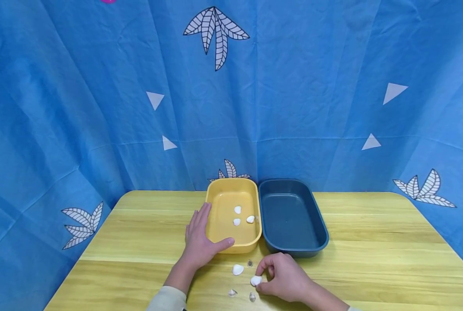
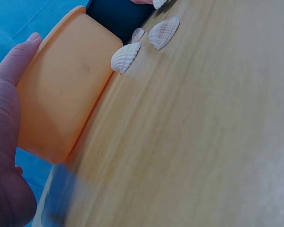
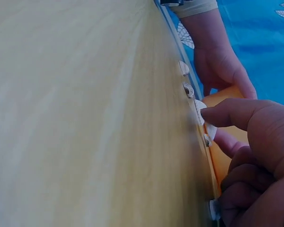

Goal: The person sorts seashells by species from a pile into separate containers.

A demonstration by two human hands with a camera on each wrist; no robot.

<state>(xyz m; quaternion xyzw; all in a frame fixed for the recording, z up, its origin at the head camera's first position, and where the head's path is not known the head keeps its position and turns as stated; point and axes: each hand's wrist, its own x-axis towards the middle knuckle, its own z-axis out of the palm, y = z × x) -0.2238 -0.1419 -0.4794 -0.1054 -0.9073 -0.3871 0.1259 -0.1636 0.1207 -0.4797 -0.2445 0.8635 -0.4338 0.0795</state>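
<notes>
In the head view my left hand (image 1: 201, 244) rests at the near left corner of a yellow plastic bin (image 1: 239, 249). Its fingers lie fairly straight along the side, and the thumb reaches over the front rim. Several small shells, among them a white seashell (image 1: 237, 209), lie inside the bin. My right hand (image 1: 285, 276) pinches a white seashell (image 1: 256, 280) between thumb and index finger, low over the table in front of the bins. Near it lie a larger white shell (image 1: 237, 269), a small dark shell (image 1: 250, 263) and small shells (image 1: 232, 293) toward the front.
A dark blue bin (image 1: 320, 248) stands against the right side of the yellow one, with no shells visible inside. Both stand at the back of a wooden table (image 1: 371, 246). Behind it hangs a blue patterned cloth (image 1: 301, 95).
</notes>
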